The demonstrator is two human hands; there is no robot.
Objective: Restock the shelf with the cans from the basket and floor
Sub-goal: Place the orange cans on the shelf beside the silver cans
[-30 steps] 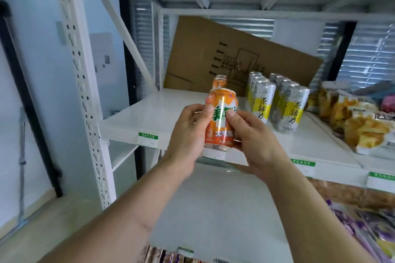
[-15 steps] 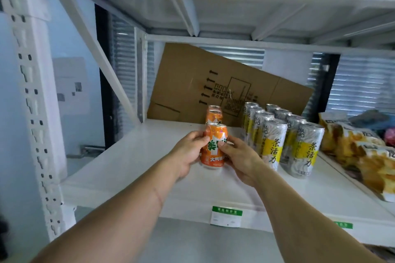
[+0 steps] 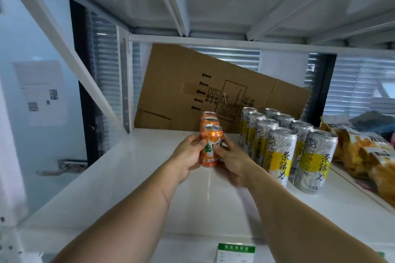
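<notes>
Both hands close around one orange can [image 3: 210,148]: the left hand [image 3: 188,155] wraps its left side with the thumb across the label, and the right hand [image 3: 232,161] presses its right side, fingertips on the label front. The can stands upright on the white shelf [image 3: 149,188], its base touching the surface, about midway between the front and back edges. Directly behind it two more orange cans [image 3: 210,120] stand in a single file running toward the back edge. Just to the right of the right hand, tall silver-and-yellow cans [image 3: 280,156] stand in two rows from near the front toward the back. A flattened cardboard box [image 3: 192,92] leans tilted along the back edge. Yellow snack bags [image 3: 363,151] lie at the right edge. A green-topped price tag [image 3: 236,253] sits on the shelf's front lip
</notes>
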